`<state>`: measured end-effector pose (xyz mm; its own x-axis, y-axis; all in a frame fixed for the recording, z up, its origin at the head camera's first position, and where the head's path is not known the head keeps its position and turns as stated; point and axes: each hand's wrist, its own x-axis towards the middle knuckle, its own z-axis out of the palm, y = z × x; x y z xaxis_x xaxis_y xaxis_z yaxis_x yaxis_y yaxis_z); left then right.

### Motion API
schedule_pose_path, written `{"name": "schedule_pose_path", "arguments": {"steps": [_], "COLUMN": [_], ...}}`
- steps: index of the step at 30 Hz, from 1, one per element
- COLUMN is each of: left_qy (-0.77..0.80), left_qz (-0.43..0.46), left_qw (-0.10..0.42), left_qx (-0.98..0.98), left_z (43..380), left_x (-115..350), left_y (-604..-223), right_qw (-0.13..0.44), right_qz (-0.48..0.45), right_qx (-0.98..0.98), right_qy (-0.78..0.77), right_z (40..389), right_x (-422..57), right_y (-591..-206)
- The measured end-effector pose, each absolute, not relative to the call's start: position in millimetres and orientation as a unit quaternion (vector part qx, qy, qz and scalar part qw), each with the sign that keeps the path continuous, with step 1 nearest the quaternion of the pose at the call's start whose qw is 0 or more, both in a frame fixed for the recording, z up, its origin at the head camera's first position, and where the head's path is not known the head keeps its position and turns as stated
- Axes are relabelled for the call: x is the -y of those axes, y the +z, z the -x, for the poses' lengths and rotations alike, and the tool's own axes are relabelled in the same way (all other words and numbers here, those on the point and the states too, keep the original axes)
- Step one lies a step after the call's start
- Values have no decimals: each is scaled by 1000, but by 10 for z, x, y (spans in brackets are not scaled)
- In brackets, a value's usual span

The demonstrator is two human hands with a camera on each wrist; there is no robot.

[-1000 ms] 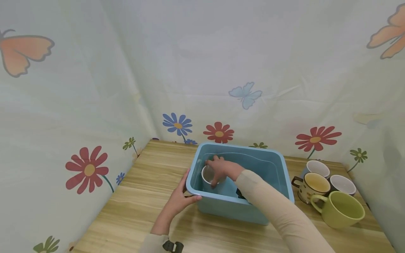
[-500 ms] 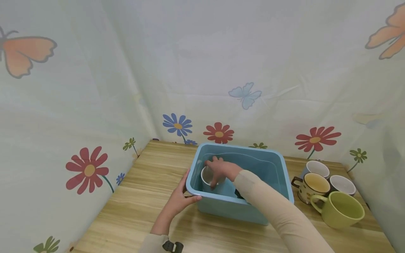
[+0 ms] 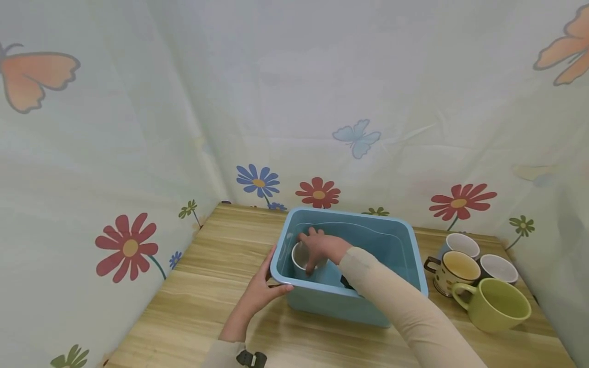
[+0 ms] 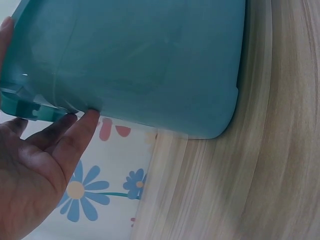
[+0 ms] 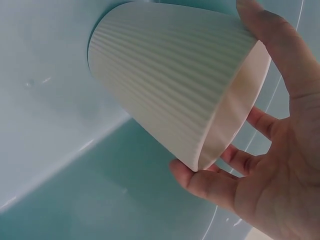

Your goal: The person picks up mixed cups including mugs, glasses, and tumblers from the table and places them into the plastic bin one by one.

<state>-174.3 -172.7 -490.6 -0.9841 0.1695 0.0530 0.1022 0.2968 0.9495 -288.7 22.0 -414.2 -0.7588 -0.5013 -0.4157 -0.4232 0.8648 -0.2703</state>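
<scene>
In the head view a blue plastic bin [image 3: 340, 305] stands on the wooden table. A white ribbed cup [image 5: 160, 75], tapering toward its base, stands inside near the bin's left end. Fingers and thumb of my right hand [image 3: 320, 246] grip the cup around its rim; the right wrist view shows the base down at the bin's floor. My left hand [image 3: 258, 291] holds the bin's front left corner, thumb along the front rim and fingers against the left side. Those fingers [image 4: 75, 140] lie just under the rim flange in the left wrist view.
To the bin's right stand a green mug [image 3: 499, 312], a patterned yellow mug [image 3: 453, 278] with a dark handle, a dark cup [image 3: 499, 268] with a white inside, and a light blue cup [image 3: 462, 245]. A flowered cloth [image 3: 276, 102] hangs behind the table [image 3: 202, 276].
The right hand and the white cup have shifted very slightly left inside the bin. The left hand and the bin have stayed in place.
</scene>
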Motion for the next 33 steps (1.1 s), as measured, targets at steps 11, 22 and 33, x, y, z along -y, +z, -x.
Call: {"name": "schedule_pose_path", "arguments": {"steps": [11,22,33], "left_qy": [588,591,592], "left_qz": [-81,-81,-82], "left_qw": [28,30,29], "left_qx": [-805,-802,-801], "left_z": [1737,1728,1746], "left_x": [1729,1726,1718], "left_y": [-4911,-4906,-4920], "right_qw": [252,273,299], "right_qz": [244,269,268], "right_qx": [-933,-920,-905], "right_qy": [-79,-85,-141], "right_z": [2884,2936,3036], "right_x": [-228,-337,-523], "right_y": [-4140,-4038,-4024]}}
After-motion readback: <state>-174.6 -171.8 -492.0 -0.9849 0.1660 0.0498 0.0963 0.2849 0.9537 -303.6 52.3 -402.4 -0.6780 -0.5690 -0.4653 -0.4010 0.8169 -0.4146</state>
